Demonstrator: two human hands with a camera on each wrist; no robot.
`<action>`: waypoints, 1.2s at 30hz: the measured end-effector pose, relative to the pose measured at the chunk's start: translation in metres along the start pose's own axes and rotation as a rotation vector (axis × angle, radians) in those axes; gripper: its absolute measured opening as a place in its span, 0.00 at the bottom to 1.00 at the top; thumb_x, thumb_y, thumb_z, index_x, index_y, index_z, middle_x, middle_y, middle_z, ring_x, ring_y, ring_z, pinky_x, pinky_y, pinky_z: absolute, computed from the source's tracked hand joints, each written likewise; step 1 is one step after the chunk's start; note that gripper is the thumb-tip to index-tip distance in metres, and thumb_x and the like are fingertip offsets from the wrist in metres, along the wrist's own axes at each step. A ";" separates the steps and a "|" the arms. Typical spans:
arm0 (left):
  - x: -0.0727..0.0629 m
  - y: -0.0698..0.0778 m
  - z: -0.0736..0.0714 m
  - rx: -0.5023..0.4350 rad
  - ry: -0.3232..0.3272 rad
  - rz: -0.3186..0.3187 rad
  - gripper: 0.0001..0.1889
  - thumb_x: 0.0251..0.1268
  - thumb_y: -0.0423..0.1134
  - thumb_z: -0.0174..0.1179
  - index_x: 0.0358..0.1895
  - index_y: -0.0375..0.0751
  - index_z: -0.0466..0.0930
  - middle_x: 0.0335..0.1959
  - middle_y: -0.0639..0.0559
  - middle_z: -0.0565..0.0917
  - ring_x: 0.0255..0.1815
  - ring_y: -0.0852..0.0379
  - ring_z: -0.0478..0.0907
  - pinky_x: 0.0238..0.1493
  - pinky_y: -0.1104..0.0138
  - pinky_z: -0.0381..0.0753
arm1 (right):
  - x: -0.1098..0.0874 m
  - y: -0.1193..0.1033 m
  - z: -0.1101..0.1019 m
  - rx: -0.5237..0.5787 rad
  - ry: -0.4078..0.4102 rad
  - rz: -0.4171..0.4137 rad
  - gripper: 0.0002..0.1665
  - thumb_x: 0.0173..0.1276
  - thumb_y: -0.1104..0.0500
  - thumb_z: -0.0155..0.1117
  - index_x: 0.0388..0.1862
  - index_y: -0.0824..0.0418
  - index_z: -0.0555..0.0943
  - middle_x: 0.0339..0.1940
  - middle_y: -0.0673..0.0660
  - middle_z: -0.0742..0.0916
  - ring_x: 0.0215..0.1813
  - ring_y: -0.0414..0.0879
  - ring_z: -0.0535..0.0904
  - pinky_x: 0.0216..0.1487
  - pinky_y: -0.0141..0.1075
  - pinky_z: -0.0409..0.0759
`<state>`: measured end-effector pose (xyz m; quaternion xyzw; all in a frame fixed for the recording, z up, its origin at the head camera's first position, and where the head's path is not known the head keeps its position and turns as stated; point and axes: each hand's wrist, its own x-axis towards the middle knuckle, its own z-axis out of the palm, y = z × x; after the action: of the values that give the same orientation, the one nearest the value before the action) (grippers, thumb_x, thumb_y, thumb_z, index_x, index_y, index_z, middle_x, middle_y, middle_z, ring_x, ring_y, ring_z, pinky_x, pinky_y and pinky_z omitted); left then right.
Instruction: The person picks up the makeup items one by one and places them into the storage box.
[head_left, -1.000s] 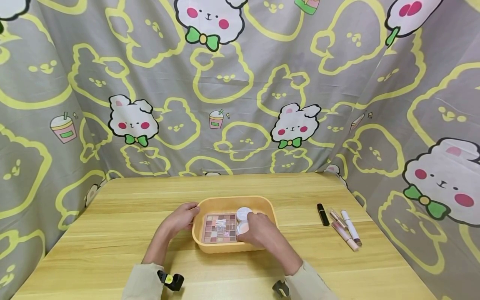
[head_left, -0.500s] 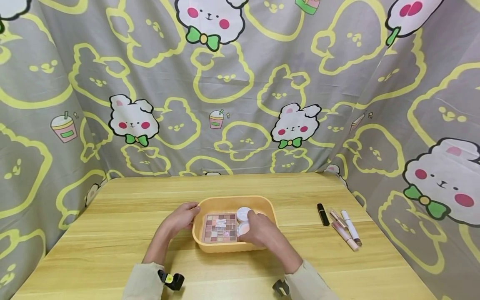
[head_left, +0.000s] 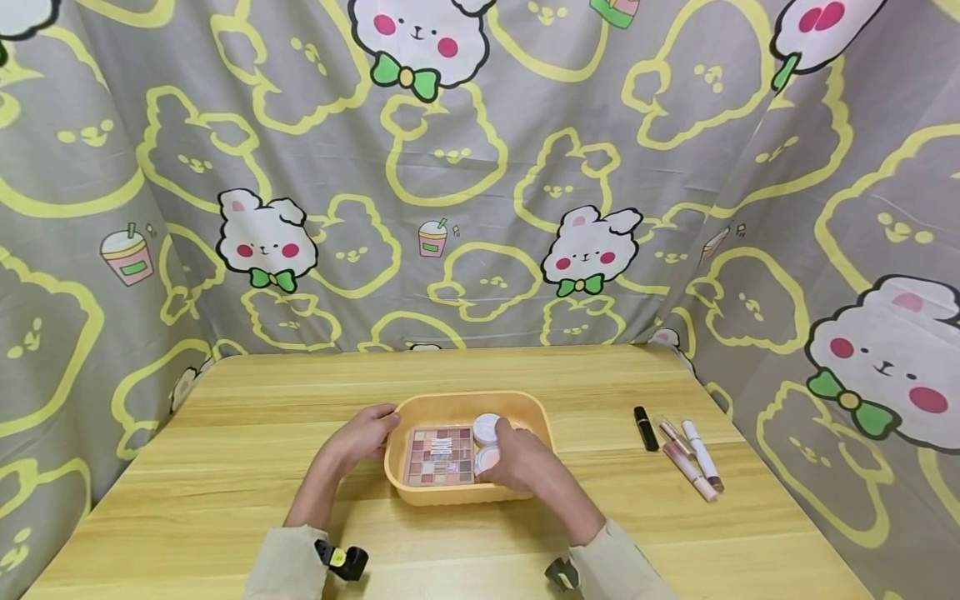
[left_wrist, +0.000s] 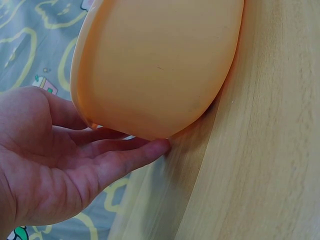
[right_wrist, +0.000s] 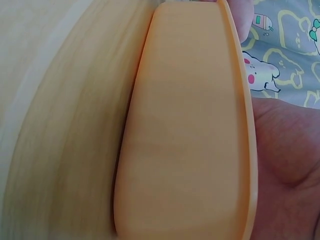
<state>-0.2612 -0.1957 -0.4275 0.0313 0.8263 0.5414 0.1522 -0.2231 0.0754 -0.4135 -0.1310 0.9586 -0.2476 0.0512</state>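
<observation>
An orange plastic tray (head_left: 420, 497) stands on the wooden table, a square eyeshadow palette (head_left: 440, 456) and two round compacts inside it. My left hand (head_left: 363, 435) grips the tray's left end; in the left wrist view my fingers (left_wrist: 117, 161) lie against its rim and outer wall. The right hand (head_left: 521, 460) reaches over the tray's near right side and holds the nearer round compact (head_left: 487, 457), beside the palette. Just behind that lies the white round compact (head_left: 486, 427). Seen from the right wrist, the tray wall (right_wrist: 185, 125) hides those fingertips.
Several slim makeup tubes lie to the right of the tray: a black tube (head_left: 646, 429), a white tube (head_left: 702, 454) with a brown end, and a pink tube (head_left: 690, 472) among them. A patterned curtain (head_left: 480, 167) hangs along the table's back and sides.
The right hand's fingertips have shifted very slightly right over the nearer compact. The left hand, the tray and the tubes have stayed in place.
</observation>
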 end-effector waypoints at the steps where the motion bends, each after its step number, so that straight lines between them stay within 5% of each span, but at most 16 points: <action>1: 0.000 0.000 0.000 0.002 0.001 -0.001 0.25 0.83 0.40 0.40 0.74 0.28 0.63 0.64 0.31 0.78 0.62 0.41 0.78 0.53 0.52 0.85 | 0.000 0.000 0.000 0.003 -0.002 -0.001 0.48 0.50 0.50 0.85 0.61 0.73 0.70 0.43 0.67 0.85 0.42 0.55 0.81 0.46 0.49 0.82; 13: -0.001 0.001 0.000 0.019 0.002 0.009 0.26 0.83 0.40 0.40 0.74 0.27 0.62 0.65 0.29 0.76 0.63 0.39 0.78 0.52 0.52 0.85 | 0.000 0.001 0.001 -0.005 0.006 0.000 0.53 0.49 0.50 0.84 0.63 0.80 0.68 0.44 0.71 0.85 0.46 0.60 0.83 0.51 0.51 0.83; 23: -0.002 0.001 0.000 0.016 0.001 0.008 0.24 0.83 0.39 0.40 0.72 0.28 0.65 0.62 0.32 0.79 0.60 0.43 0.80 0.50 0.53 0.85 | 0.004 0.002 0.002 -0.059 -0.007 0.025 0.34 0.46 0.47 0.85 0.39 0.71 0.80 0.30 0.59 0.84 0.32 0.48 0.76 0.36 0.41 0.79; 36: -0.001 0.000 0.000 -0.003 -0.002 -0.001 0.25 0.83 0.39 0.40 0.73 0.27 0.63 0.64 0.31 0.77 0.64 0.40 0.78 0.54 0.52 0.84 | 0.005 0.003 0.002 -0.059 -0.023 0.039 0.33 0.48 0.46 0.85 0.39 0.70 0.81 0.30 0.58 0.84 0.32 0.47 0.75 0.37 0.41 0.78</action>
<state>-0.2607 -0.1958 -0.4271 0.0313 0.8253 0.5426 0.1534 -0.2289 0.0759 -0.4166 -0.1164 0.9673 -0.2166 0.0629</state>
